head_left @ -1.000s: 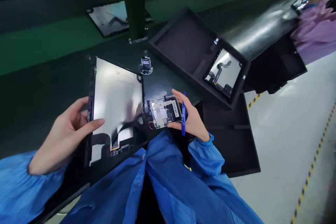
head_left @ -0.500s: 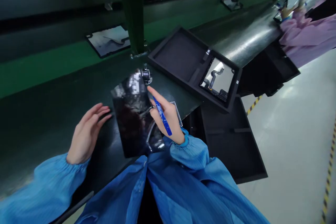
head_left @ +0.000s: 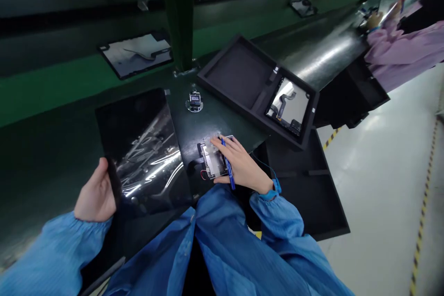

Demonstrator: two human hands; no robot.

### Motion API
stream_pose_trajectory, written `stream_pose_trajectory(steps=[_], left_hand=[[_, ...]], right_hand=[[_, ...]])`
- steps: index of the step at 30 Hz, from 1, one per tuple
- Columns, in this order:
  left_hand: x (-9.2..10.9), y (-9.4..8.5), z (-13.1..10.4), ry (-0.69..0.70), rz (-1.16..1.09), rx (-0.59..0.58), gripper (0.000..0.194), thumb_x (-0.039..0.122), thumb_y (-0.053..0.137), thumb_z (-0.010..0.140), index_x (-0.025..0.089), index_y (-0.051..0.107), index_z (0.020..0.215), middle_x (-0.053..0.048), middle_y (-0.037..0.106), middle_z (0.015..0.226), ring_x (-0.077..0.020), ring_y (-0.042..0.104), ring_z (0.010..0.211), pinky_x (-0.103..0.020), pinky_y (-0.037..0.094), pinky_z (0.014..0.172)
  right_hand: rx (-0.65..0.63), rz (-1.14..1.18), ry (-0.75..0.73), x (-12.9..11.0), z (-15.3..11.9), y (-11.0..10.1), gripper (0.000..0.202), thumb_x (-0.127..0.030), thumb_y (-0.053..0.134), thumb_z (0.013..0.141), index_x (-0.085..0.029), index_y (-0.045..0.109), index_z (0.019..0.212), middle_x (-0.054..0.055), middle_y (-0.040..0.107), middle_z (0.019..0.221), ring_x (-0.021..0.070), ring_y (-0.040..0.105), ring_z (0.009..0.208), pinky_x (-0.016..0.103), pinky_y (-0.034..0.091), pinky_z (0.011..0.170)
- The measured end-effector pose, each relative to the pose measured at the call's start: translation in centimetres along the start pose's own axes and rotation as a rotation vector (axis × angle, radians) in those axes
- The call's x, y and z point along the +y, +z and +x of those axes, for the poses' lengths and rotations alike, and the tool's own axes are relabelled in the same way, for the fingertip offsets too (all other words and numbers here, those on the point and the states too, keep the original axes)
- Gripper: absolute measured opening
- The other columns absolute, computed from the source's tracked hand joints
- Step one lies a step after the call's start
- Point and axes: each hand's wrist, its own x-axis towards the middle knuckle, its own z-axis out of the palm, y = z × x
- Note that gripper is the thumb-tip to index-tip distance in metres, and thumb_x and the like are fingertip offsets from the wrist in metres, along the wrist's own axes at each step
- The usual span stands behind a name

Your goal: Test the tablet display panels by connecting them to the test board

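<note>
At the left edge of a glossy black screen panel [head_left: 145, 148], my left hand [head_left: 97, 194] is closed on it, thumb on top. The panel lies tilted over the bench, its face wrinkled with bright reflections as from a clear film. My right hand [head_left: 243, 164] grips a small circuit board [head_left: 213, 159] at its right side. A dark ribbon and a thin red wire show by the board's left side. Tucked between the same hand's fingers is a blue pen [head_left: 229, 173]. A chrome tally counter [head_left: 194, 101] stands on the bench beyond.
A black foam tray [head_left: 239, 71] at right holds a silver-backed screen panel [head_left: 289, 104]. Another black tray [head_left: 305, 194] sits below it. Behind the green post [head_left: 176, 18] lies another panel [head_left: 137, 55]. A co-worker in a pink sleeve [head_left: 402, 53] works at far right.
My left hand has gone from beside the panel to gripping its edge. The panel has shifted left and flattened. My right hand has moved right and down, with the circuit board now showing under it.
</note>
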Motion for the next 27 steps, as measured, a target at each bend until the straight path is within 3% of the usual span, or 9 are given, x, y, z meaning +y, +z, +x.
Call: stream_pose_trajectory(steps=[2, 6, 10, 13, 17, 27], left_hand=[[-0.3, -0.7, 0.1, -0.018, -0.036, 0.036, 0.041, 0.064, 0.047, 0.093, 0.04, 0.078, 0.104, 0.004, 0.08, 0.096, -0.0311, 0.063, 0.126, -0.052, 0.056, 0.101], [0.0, -1.0, 0.5, -0.157, -0.358, 0.15, 0.042, 0.049, 0.04, 0.101, 0.034, 0.069, 0.128, 0.001, 0.08, 0.102, -0.0267, 0.06, 0.13, -0.049, 0.048, 0.113], [1.4, 0.2, 0.8, -0.269, -0.785, 0.253, 0.056, 0.046, 0.026, 0.105, 0.025, 0.039, 0.155, -0.007, 0.075, 0.122, -0.0282, 0.054, 0.136, -0.055, 0.039, 0.117], [1.7, 0.7, 1.0, -0.253, -0.846, 0.247, 0.063, 0.053, 0.034, 0.103, 0.022, 0.035, 0.157, -0.011, 0.068, 0.134, -0.0326, 0.052, 0.138, -0.059, 0.038, 0.116], [1.0, 0.4, 1.2, -0.238, -0.801, 0.241, 0.062, 0.053, 0.036, 0.103, 0.022, 0.035, 0.157, -0.01, 0.068, 0.135, -0.034, 0.05, 0.138, -0.059, 0.038, 0.116], [0.6, 0.0, 1.1, -0.27, -0.73, 0.227, 0.06, 0.055, 0.034, 0.103, 0.029, 0.036, 0.157, -0.005, 0.068, 0.135, -0.0347, 0.051, 0.138, -0.06, 0.041, 0.114]], right_hand=[[-0.039, -0.05, 0.042, 1.0, -0.1, 1.1, 0.117, -0.069, 0.078, 0.07, -0.02, 0.023, 0.16, 0.017, 0.036, 0.163, 0.038, 0.027, 0.154, 0.065, 0.018, 0.126], [0.05, -0.012, 0.026, 0.8, 2.2, 3.1, 0.108, -0.069, 0.071, 0.077, -0.018, 0.023, 0.159, 0.016, 0.036, 0.163, 0.0355, 0.026, 0.155, 0.061, 0.015, 0.127], [0.348, 0.006, 0.067, 0.3, 4.2, 3.7, 0.082, -0.055, 0.073, 0.08, -0.022, 0.041, 0.147, 0.012, 0.055, 0.149, 0.0325, 0.049, 0.138, 0.052, 0.037, 0.117], [0.541, -0.061, 0.084, 0.6, 4.7, 3.8, 0.041, -0.039, 0.072, 0.081, -0.024, 0.057, 0.117, 0.006, 0.072, 0.122, 0.0288, 0.059, 0.113, 0.046, 0.045, 0.101], [0.532, -0.141, 0.031, 1.1, 4.9, 4.1, 0.026, -0.028, 0.07, 0.078, -0.025, 0.053, 0.097, 0.003, 0.075, 0.114, 0.0274, 0.057, 0.104, 0.044, 0.044, 0.094], [0.447, -0.235, 0.028, 1.1, 5.2, 4.3, 0.028, -0.032, 0.07, 0.078, -0.025, 0.049, 0.094, 0.005, 0.074, 0.116, 0.0288, 0.057, 0.107, 0.045, 0.04, 0.097]])
